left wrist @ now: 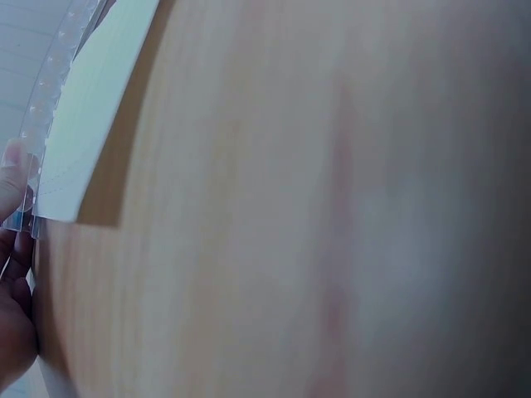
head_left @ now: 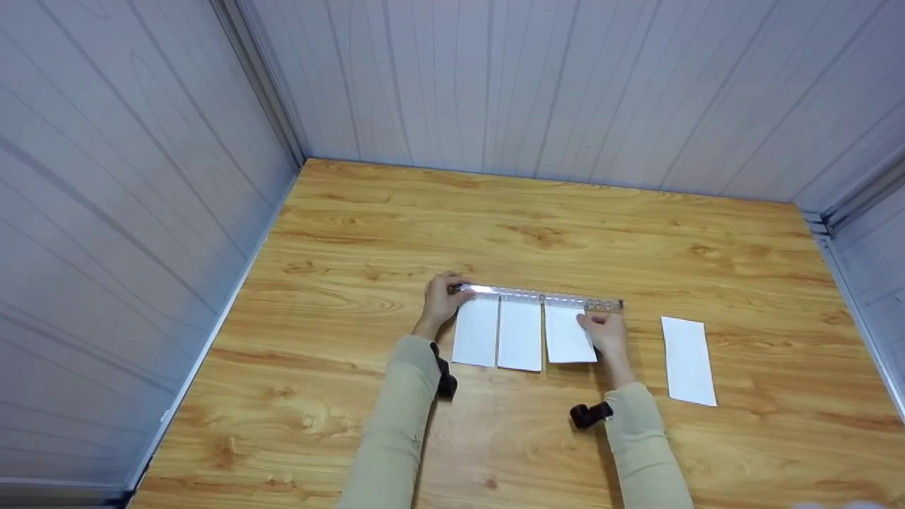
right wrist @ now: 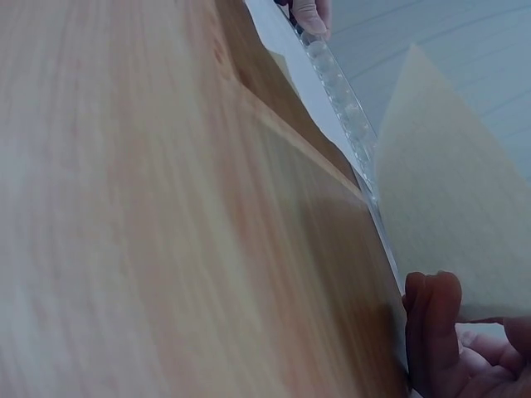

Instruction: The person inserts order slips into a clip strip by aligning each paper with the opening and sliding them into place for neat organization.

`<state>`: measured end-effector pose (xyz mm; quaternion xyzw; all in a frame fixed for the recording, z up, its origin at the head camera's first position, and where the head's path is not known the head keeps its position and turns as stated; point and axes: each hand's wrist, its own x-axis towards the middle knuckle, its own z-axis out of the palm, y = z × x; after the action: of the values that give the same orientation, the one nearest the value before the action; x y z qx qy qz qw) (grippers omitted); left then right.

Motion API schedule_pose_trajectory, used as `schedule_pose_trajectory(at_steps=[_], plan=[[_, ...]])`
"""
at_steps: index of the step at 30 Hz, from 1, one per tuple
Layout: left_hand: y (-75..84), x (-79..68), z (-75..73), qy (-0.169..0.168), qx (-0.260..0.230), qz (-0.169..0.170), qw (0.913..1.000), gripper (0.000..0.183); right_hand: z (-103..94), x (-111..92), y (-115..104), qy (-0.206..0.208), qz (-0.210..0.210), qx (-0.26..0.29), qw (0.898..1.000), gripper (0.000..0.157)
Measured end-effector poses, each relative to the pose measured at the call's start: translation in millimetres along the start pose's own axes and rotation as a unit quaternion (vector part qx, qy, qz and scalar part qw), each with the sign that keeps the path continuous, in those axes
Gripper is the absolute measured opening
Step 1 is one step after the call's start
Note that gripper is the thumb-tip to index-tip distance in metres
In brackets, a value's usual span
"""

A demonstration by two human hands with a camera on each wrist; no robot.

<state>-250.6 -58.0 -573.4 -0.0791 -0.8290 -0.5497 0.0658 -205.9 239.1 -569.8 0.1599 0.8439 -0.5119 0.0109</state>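
My left hand (head_left: 442, 300) pinches the left end of a clear plastic strip (head_left: 527, 294) patterned with a row of round shapes. Along the strip's near side are three white paper rectangles: a left one (head_left: 475, 332), a middle one (head_left: 520, 336) and a right one (head_left: 569, 336). Between thumb and fingers, my right hand (head_left: 606, 331) pinches the right paper by its right edge. In the right wrist view that paper (right wrist: 452, 182) stands tilted up beside the strip. The left wrist view has the left hand's thumb on the strip (left wrist: 46, 99), next to a paper raised off the table.
A fourth white paper rectangle (head_left: 689, 360) lies apart to the right on the wood-grain table (head_left: 318, 424). Pale panelled walls (head_left: 452, 85) stand at the back and both sides. A dark camera is strapped to each wrist.
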Motion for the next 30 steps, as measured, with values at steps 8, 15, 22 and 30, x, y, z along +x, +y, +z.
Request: schedule_pose_trajectory(at_steps=[8,15,22,30], plan=[[-2.3,-0.3,0.5,0.011,0.005,0.021,0.9997,0.017,-5.0,-15.6,-20.7,-0.003,-0.014,-0.020,1.000,0.028],[-3.1,-0.3,0.9,0.012,0.006,0.015,0.9998,0.018,-3.7,-13.8,-19.0,-0.014,0.021,-0.007,1.000,0.026],[-1.6,-1.2,0.8,0.009,0.001,0.009,0.9999,0.018,-5.3,-16.9,-20.0,-0.023,0.037,-0.018,0.999,0.021],[-0.2,-0.6,0.0,0.007,0.006,0.001,1.0000,0.017,-12.3,-23.0,-19.6,-0.020,0.004,-0.069,0.997,0.029]])
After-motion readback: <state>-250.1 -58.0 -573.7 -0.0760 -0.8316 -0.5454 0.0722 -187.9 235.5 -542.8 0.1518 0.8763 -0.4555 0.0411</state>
